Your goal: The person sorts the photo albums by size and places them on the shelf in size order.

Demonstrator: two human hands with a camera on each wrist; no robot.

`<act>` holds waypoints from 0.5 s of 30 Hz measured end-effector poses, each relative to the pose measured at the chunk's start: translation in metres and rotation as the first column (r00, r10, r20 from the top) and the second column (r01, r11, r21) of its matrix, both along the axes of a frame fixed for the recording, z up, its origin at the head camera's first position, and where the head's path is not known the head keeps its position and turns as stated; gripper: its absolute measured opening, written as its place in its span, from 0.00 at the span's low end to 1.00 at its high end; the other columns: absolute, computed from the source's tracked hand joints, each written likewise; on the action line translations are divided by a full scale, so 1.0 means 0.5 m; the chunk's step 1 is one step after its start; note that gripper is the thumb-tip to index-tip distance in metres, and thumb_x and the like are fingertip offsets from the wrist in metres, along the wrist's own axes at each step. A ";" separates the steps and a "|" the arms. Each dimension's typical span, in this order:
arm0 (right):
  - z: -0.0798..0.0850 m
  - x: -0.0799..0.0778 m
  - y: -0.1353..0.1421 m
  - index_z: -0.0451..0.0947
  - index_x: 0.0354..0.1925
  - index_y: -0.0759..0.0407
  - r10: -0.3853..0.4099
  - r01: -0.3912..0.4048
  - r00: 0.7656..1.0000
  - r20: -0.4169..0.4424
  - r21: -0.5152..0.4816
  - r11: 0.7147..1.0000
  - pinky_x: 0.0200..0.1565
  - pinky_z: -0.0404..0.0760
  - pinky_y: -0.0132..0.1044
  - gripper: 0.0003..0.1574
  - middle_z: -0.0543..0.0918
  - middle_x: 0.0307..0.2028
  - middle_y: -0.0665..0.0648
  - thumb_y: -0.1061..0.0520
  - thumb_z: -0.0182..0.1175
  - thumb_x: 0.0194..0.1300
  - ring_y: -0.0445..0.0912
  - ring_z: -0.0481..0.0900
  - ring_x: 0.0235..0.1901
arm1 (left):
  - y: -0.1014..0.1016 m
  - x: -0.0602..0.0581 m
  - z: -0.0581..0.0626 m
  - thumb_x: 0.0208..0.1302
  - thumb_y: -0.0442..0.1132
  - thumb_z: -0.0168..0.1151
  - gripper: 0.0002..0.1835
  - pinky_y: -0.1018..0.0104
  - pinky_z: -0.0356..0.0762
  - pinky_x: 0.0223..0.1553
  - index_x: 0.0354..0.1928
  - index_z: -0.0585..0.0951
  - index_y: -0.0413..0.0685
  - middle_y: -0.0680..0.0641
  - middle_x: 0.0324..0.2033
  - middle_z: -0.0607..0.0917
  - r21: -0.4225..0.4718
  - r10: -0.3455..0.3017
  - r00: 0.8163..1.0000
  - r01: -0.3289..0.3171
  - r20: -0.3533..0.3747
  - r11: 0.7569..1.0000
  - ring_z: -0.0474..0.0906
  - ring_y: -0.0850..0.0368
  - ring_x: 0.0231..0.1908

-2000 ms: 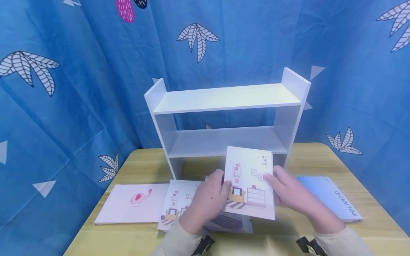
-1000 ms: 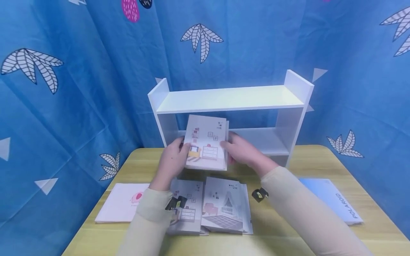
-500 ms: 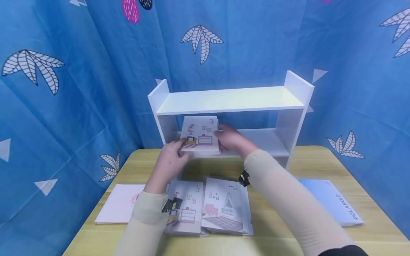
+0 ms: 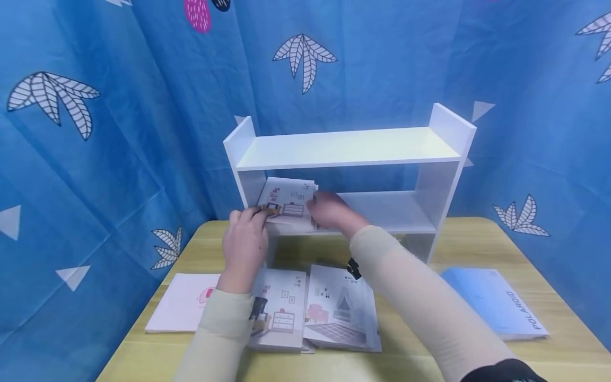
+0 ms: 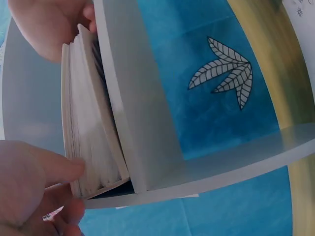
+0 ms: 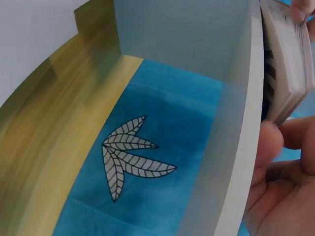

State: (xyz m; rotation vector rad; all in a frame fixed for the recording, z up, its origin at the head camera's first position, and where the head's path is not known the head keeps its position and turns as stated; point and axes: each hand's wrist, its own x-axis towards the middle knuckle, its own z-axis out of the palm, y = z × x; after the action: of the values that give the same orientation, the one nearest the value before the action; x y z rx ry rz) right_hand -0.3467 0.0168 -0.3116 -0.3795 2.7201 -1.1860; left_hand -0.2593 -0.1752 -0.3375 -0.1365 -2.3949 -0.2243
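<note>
A small stack of notebooks point(image 4: 288, 197), the top cover printed with a chair and a drawer chest, lies at the left end of the white shelf unit's middle board point(image 4: 382, 212). My left hand point(image 4: 245, 244) grips its front left corner, thumb against the page edges point(image 5: 93, 128) in the left wrist view. On the opposite side my right hand point(image 4: 330, 210) holds the right edge, its fingers partly hidden in the head view. From the right wrist view, the stack point(image 6: 288, 59) sits slightly tilted, with a dark gap between it and the board.
Two piles of similar notebooks point(image 4: 286, 313) point(image 4: 340, 307) lie on the wooden table point(image 4: 410, 350) before the shelf. A pink elephant book point(image 4: 176, 302) is at left, a blue POLAROID book point(image 4: 491, 302) at right. Blue curtain point(image 4: 382, 63) hangs behind.
Both hands have carried the stack from above the table, forward and left, onto the middle board, lowering it flatter. The piles on the table have stayed in place.
</note>
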 end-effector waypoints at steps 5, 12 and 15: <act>0.003 0.019 0.000 0.73 0.65 0.59 0.045 -0.032 0.991 -0.125 0.103 0.994 0.47 0.81 0.46 0.24 0.77 0.61 0.55 0.52 0.52 0.75 0.48 0.80 0.48 | -0.004 -0.001 -0.006 0.70 0.39 0.65 0.17 0.57 0.80 0.41 0.58 0.84 0.44 0.42 0.57 0.82 0.001 -0.015 1.000 0.015 -0.008 1.000 0.73 0.46 0.46; 0.008 0.045 0.022 0.67 0.72 0.58 0.043 -0.032 0.982 -0.182 0.063 0.997 0.62 0.73 0.54 0.34 0.69 0.68 0.58 0.49 0.54 0.72 0.54 0.72 0.63 | -0.001 0.013 -0.009 0.69 0.40 0.66 0.16 0.54 0.81 0.47 0.57 0.85 0.48 0.44 0.59 0.80 0.043 -0.127 0.989 0.130 -0.069 0.991 0.74 0.46 0.51; 0.015 0.058 0.035 0.69 0.70 0.60 0.065 -0.048 0.968 -0.244 0.074 0.996 0.63 0.71 0.53 0.33 0.71 0.67 0.58 0.49 0.54 0.73 0.55 0.72 0.64 | 0.000 0.021 -0.004 0.68 0.40 0.66 0.15 0.52 0.81 0.51 0.54 0.86 0.47 0.44 0.58 0.81 0.067 -0.167 0.982 0.174 -0.094 0.983 0.75 0.47 0.53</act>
State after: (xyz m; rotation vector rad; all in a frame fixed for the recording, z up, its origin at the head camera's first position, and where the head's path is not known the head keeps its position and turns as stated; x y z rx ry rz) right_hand -0.3176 0.0344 -0.3042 -0.6304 2.9255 -1.0942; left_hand -0.2486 -0.1754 -0.3397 -0.3111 -2.2853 -0.3797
